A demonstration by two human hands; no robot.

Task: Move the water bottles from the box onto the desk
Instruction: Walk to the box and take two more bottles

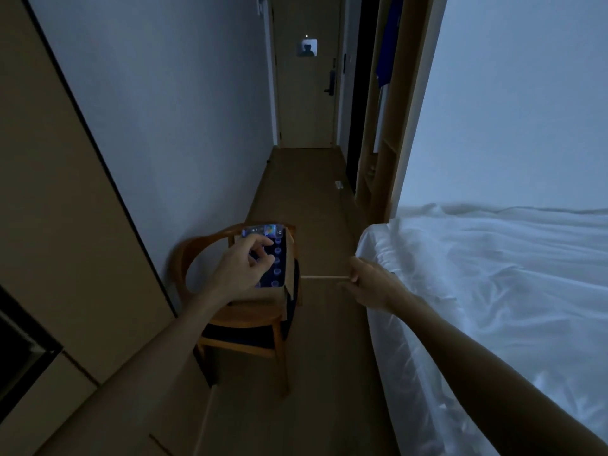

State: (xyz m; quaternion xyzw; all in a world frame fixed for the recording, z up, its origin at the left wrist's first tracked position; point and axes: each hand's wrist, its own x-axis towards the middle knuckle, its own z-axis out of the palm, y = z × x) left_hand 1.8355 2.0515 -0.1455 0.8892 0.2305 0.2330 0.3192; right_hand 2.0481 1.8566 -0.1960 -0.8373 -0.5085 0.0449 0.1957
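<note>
An open cardboard box (pixel 290 258) sits on the seat of a wooden chair (pixel 250 319) against the left wall. Inside it stand several water bottles (pixel 277 271), seen from above as round caps under shiny plastic wrap. My left hand (pixel 243 261) reaches over the box with its fingers spread and curled down onto the bottle tops; I cannot tell whether it grips one. My right hand (pixel 371 284) hovers to the right of the box, beside the bed corner, fingers loosely curled and holding nothing.
The room is dim. A white bed (pixel 477 274) fills the right side, leaving a narrow aisle of floor (pixel 316 199) running to a closed door (pixel 306 93). An open wardrobe (pixel 378 153) stands right of the aisle. Brown cabinet panels (pixel 65 209) line the left.
</note>
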